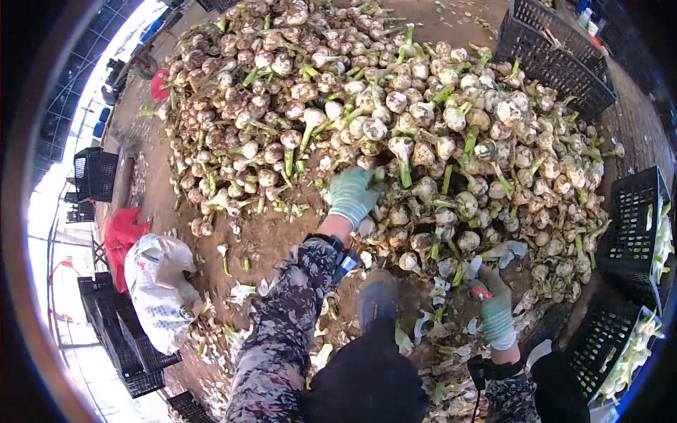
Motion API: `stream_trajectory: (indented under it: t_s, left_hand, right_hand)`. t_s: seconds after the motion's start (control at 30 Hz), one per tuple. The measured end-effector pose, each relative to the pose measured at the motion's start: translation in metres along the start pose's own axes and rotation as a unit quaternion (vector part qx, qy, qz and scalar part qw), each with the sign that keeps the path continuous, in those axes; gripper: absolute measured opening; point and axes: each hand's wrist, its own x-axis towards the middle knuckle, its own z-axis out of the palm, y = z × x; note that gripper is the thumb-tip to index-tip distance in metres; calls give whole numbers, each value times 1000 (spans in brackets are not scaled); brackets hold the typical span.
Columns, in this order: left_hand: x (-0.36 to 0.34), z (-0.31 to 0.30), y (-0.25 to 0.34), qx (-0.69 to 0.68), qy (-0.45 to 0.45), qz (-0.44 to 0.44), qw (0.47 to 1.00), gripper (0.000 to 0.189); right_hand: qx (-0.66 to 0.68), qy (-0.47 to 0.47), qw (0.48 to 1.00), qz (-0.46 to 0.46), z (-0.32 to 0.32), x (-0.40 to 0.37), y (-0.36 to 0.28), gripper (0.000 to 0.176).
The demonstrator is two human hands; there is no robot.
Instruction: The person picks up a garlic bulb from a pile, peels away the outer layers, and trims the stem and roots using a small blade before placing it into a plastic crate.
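A large heap of garlic bulbs (303,92) with short green stems covers the ground ahead. My left hand (354,194), in a pale green glove, reaches to the heap's near edge; its fingers curl at a short green stem, and what they hold is unclear. Lower right, my right hand (493,307), gloved too, is closed around a tool with a red handle (481,292). Pale peeled skins (504,252) lie just above that hand. The tool's working end is hard to make out.
Black crates stand at the upper right (557,60), right (633,222) and left (116,324); the right ones hold pale trimmings. A white sack (161,289) lies beside red netting (123,240). My boot (377,299) is between my arms, among loose skins.
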Motion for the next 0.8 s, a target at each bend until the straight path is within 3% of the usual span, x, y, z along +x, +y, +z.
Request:
stream_trajectory:
  t_s: [0.07, 0.1, 0.13, 0.17, 0.2, 0.3, 0.33, 0.37, 0.4, 0.43, 0.47, 0.53, 0.57, 0.6, 0.63, 0.67, 0.7, 0.73, 0.77, 0.8]
  left_hand:
    - [13, -9, 11, -190, -77, -100, 974, 26]
    - [5, -31, 26, -370, -63, -103, 921, 21]
    - [0, -48, 41, -508, -130, -133, 841, 21]
    - [-7, -64, 54, -494, -177, -89, 847, 22]
    - [-13, -77, 64, -479, -219, -42, 849, 22]
    - [-24, -87, 91, -474, -279, -5, 836, 27]
    - [-28, -80, 93, -478, -278, 0, 833, 27]
    - [-32, -69, 93, -645, -189, -55, 739, 34]
    - [-35, -63, 93, -781, -92, -107, 608, 40]
    - [-39, -68, 83, -805, -223, -184, 519, 50]
    - [-46, -62, 82, -805, -264, -176, 501, 50]
    - [-61, -67, 89, -810, -386, -209, 390, 47]
    - [-69, -64, 101, -837, -412, -201, 298, 45]
    - [-75, -55, 105, -868, -367, -179, 284, 46]
    - [-73, -56, 103, -864, -369, -180, 290, 46]
    - [-70, -58, 100, -861, -372, -180, 296, 46]
    - [-69, -60, 98, -862, -371, -180, 296, 46]
    - [-68, -64, 97, -856, -344, -170, 347, 46]
    - [-66, -65, 97, -847, -317, -160, 396, 47]
    - [-63, -63, 98, -846, -318, -159, 396, 47]
  right_hand:
    - [-24, -7, 999, 33, 3, 6, -16, 42]
    - [-4, -27, 999, 18, -1, 12, -4, 48]
    - [-29, -42, 999, -14, 9, 14, -27, 54]
    - [-55, -57, 996, -48, 23, 17, -51, 61]
    - [-133, -89, 974, -162, 28, 19, -50, 73]
    - [-269, -89, 940, -191, 56, 20, -73, 70]
    - [-49, -102, 989, -90, 61, 20, -68, 67]
    - [175, -110, 978, 15, 61, 20, -64, 64]
    - [170, -107, 979, 12, 57, 22, -65, 64]
    - [245, -65, 967, 28, 52, 23, -66, 58]
    - [318, -24, 947, 43, 48, 24, -67, 53]
    - [296, -23, 955, 3, 48, 23, -66, 47]
    - [257, -14, 966, 0, 53, 28, -56, 48]
    - [218, -5, 976, -3, 56, 34, -43, 48]
    - [363, 14, 930, 51, 55, 35, -32, 54]
    - [362, 13, 931, 52, 51, 35, -28, 54]
    - [269, -21, 962, 28, 51, 33, -44, 53]
    - [173, -55, 983, 4, 50, 32, -53, 52]
    - [204, -112, 968, -92, 37, 41, -14, 53]
    - [204, -110, 968, -93, 38, 41, -21, 53]
